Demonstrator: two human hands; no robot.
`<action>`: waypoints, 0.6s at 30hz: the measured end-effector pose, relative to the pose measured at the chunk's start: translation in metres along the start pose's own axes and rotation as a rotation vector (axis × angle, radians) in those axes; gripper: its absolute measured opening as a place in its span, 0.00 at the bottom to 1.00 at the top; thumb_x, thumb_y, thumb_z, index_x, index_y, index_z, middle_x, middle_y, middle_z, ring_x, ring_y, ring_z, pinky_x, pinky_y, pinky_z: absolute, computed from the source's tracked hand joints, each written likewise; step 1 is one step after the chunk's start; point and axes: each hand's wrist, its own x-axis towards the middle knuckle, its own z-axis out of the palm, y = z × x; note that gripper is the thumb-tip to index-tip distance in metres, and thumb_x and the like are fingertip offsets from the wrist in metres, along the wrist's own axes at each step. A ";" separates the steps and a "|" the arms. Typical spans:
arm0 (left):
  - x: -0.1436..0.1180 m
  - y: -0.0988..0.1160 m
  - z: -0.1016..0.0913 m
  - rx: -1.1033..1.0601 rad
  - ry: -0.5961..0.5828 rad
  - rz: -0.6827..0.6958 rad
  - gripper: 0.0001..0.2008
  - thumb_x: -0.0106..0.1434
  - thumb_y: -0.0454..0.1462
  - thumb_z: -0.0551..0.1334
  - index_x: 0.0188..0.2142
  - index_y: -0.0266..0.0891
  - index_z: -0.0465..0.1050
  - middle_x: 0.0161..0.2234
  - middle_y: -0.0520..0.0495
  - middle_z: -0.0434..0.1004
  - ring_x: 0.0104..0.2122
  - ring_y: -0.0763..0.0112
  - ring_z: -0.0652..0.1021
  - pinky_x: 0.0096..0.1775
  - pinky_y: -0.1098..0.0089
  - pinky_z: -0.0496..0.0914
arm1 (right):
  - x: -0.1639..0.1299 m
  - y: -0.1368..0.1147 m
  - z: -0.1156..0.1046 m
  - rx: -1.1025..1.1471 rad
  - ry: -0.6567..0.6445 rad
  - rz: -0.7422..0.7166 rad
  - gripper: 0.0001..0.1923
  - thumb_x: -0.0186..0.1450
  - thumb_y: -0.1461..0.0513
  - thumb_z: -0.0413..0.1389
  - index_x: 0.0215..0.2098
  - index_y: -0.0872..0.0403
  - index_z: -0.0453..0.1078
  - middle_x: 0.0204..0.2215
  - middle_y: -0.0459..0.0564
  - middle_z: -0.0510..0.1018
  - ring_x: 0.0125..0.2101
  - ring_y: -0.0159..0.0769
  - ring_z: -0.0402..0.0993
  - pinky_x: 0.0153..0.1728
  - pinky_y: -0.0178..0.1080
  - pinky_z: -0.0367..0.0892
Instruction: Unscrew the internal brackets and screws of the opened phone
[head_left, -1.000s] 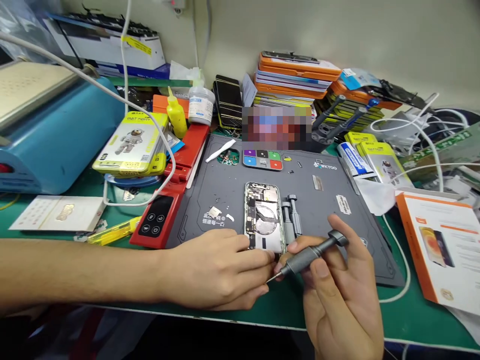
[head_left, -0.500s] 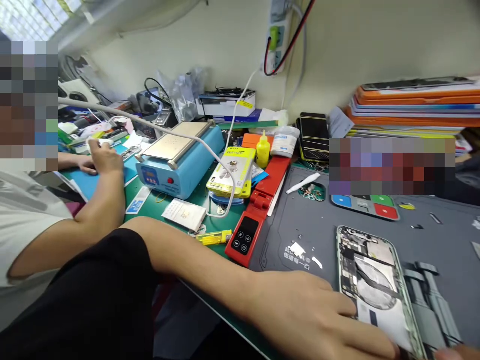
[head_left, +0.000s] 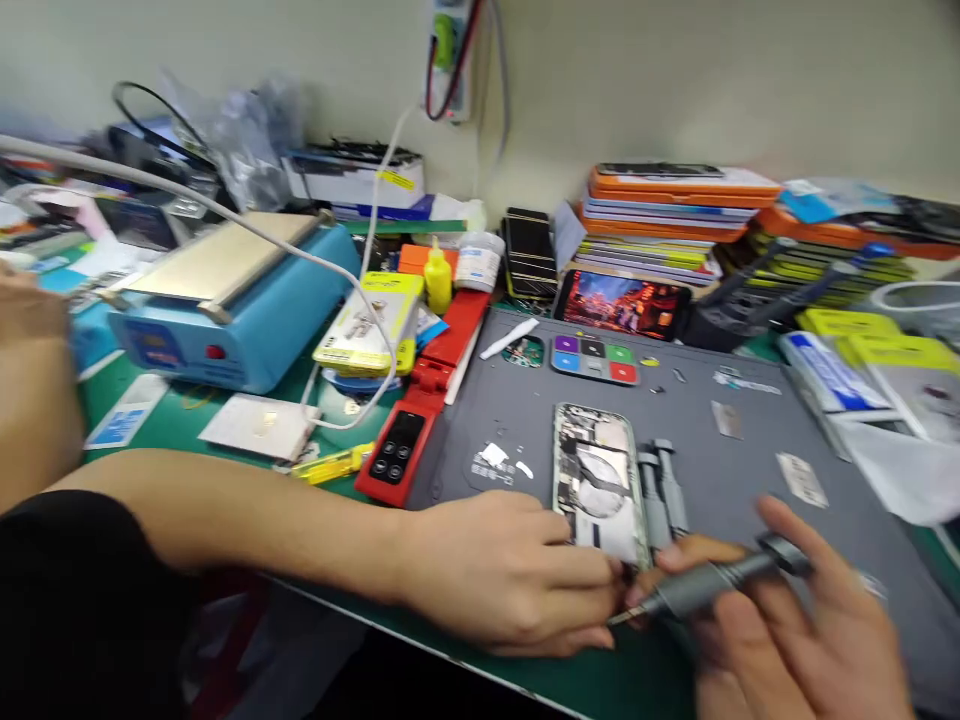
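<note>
An opened smartphone (head_left: 600, 490) lies on the grey work mat, its inner parts and a round coil area showing. My left hand (head_left: 517, 575) is at its lower end, fingers bent and pressed together against the frame; the fingertips are partly hidden. My right hand (head_left: 795, 620) grips a grey screwdriver (head_left: 694, 590), tilted with its thin tip down left, close to my left fingertips and the phone's bottom edge. Two more grey screwdrivers (head_left: 664, 490) lie just right of the phone.
A propped phone (head_left: 626, 303) shows a picture behind a coloured tray (head_left: 596, 360). A red device (head_left: 397, 450), yellow-handled tool (head_left: 334, 463) and blue heating machine (head_left: 240, 310) stand left. White scraps (head_left: 495, 455) and metal plates (head_left: 801, 480) dot the mat. A co-worker's arm (head_left: 34, 390) is at far left.
The view has swung right, bringing my right hand with the screwdriver into sight near the phone's lower end. My left hand stays at the phone. The co-worker has mostly left the view.
</note>
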 end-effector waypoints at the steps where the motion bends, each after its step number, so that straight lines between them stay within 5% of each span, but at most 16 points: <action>1: 0.000 0.001 0.000 -0.027 -0.013 -0.002 0.18 0.83 0.42 0.55 0.48 0.35 0.83 0.47 0.46 0.84 0.30 0.70 0.73 0.28 0.64 0.68 | -0.002 -0.009 0.012 -0.019 0.008 0.039 0.26 0.71 0.62 0.64 0.66 0.45 0.70 0.38 0.49 0.85 0.34 0.37 0.83 0.32 0.37 0.82; 4: -0.002 0.003 0.001 -0.062 -0.051 -0.017 0.17 0.82 0.41 0.55 0.47 0.34 0.80 0.47 0.44 0.84 0.31 0.68 0.73 0.29 0.62 0.68 | -0.007 -0.021 0.028 -0.050 0.009 0.069 0.24 0.74 0.60 0.61 0.67 0.43 0.68 0.39 0.49 0.83 0.32 0.36 0.81 0.31 0.38 0.81; 18: -0.004 0.006 0.002 -0.078 -0.063 -0.015 0.12 0.80 0.36 0.57 0.48 0.34 0.79 0.48 0.43 0.83 0.33 0.67 0.77 0.30 0.61 0.69 | -0.010 -0.018 0.023 -0.040 -0.024 0.050 0.24 0.75 0.60 0.58 0.69 0.43 0.67 0.39 0.49 0.81 0.31 0.35 0.78 0.33 0.38 0.80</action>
